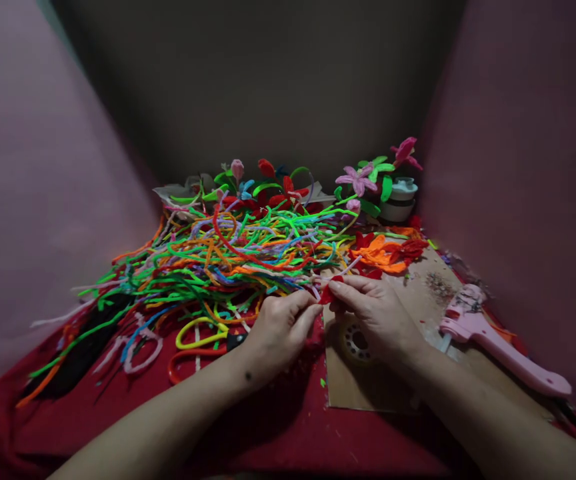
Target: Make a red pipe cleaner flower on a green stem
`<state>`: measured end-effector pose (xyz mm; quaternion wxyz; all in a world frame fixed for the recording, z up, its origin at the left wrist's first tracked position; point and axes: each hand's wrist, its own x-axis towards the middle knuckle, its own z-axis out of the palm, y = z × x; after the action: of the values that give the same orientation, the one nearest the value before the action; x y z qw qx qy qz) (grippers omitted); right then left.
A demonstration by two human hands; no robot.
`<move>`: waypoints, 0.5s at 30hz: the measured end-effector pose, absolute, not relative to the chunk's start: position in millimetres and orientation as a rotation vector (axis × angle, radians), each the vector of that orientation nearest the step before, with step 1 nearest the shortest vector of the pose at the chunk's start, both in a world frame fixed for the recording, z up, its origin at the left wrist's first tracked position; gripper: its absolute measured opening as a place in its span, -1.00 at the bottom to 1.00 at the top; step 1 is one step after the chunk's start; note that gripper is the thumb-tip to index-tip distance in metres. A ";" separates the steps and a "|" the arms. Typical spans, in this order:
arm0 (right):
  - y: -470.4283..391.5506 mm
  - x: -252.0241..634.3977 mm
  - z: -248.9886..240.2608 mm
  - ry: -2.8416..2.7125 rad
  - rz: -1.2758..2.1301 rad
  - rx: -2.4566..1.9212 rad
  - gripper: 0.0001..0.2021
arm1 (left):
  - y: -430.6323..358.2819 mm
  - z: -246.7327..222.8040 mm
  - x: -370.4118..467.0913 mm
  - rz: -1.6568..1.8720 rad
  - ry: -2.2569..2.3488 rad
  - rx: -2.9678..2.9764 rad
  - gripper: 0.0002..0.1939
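Note:
Between my two hands is a small piece of fuzzy red pipe cleaner [329, 293], bent into what looks like a petal. My right hand [379, 313] pinches it between thumb and fingers. The fingertips of my left hand [284, 325] are closed at its lower left end; what exactly they grip there is too small to make out. Just beyond the hands spreads a large heap of colourful pipe cleaners [208, 260]. Below my right hand, partly covered by it, a roll of tape [357, 341] lies on a cardboard sheet [345, 390].
Scissors with yellow and red handles [201, 333] lie left of my left hand. A pink glue gun [505, 350] rests at the right. Orange and red petals [381, 255] lie on the cardboard's far end. Finished pipe-cleaner flowers [358, 179] and a white jar [399, 200] stand behind.

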<state>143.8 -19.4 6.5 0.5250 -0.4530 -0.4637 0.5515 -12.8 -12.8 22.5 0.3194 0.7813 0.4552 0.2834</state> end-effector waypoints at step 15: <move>-19.4 137.0 3.0 -0.967 1.642 -0.870 -0.81 | -5.4 15.0 -12.5 0.559 0.923 1.196 -0.67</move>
<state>137.0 -19.4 3.0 0.4999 -0.3597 -0.3998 0.6788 -12.5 -5.4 15.0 0.6928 0.5352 0.4134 0.2503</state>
